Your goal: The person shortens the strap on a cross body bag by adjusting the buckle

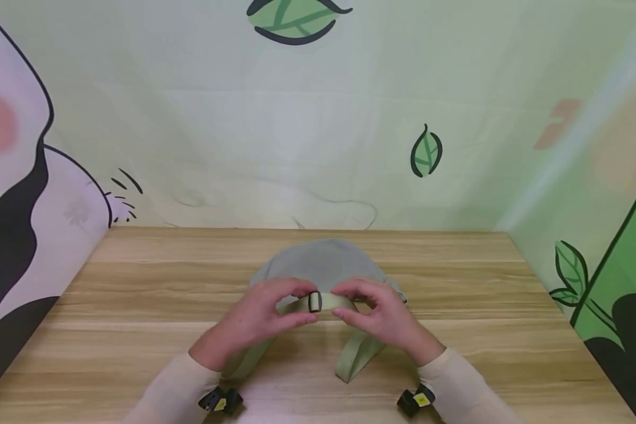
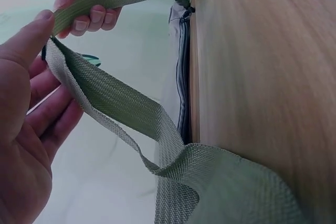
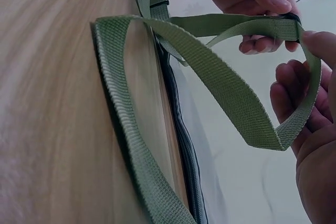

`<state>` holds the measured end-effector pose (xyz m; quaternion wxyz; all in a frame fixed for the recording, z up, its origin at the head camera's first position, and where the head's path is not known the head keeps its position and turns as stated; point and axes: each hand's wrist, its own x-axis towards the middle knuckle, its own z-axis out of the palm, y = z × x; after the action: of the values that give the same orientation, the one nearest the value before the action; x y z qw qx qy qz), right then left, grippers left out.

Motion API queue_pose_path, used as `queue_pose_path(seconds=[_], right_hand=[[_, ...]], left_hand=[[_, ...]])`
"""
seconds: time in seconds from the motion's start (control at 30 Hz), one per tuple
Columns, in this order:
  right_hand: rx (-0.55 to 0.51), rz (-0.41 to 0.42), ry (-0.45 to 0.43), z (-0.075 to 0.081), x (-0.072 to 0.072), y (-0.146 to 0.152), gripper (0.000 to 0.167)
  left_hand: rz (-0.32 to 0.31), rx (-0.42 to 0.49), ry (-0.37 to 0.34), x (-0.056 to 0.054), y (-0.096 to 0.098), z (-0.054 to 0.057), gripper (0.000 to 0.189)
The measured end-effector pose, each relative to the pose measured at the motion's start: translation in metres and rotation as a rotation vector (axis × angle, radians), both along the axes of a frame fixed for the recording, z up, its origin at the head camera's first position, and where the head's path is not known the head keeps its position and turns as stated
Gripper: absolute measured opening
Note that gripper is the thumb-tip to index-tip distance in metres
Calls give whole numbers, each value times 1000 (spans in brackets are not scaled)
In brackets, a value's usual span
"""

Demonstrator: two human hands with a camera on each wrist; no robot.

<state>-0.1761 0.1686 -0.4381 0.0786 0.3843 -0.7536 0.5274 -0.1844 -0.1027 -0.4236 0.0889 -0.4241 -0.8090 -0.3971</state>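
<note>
Green strap (image 1: 328, 301) runs crosswise above the worktop (image 1: 138, 306), in front of a gray bag (image 1: 323, 262), between the left hand (image 1: 265, 306), pinching it at the nearer black buckle (image 1: 320, 302), and the right hand (image 1: 380, 313), pinching it just beside.

Free passage lies over the pale wood-grain desk (image 1: 138, 282), on both sides of the grey, dome-shaped fabric bag (image 1: 323, 259). The bag obstructs the way ahead of the bare left hand (image 1: 259, 312) and right hand (image 1: 384, 312); the flat green woven strap (image 1: 352, 356) bars the gap between them. A pale green printed wall (image 1: 350, 147) bounds the far edge.
</note>
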Motion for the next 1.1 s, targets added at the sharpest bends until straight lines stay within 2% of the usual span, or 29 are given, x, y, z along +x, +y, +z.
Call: queue_pose_path(seconds=[0.3,0.57,0.87,1.1], right_hand=[[27,-21,70,2,0,-2,28],[41,-35,100,2,0,-5,29],[39,-49,104,-1,-1,-7,30],[36,-44,131,-2,-1,-9,30]], left_hand=[[-6,7,50,0,1,0,31],[-16,9,30,-1,2,-1,29],[9,14,-17,1,1,-1,29],[7,2,-7,1,0,-3,29]])
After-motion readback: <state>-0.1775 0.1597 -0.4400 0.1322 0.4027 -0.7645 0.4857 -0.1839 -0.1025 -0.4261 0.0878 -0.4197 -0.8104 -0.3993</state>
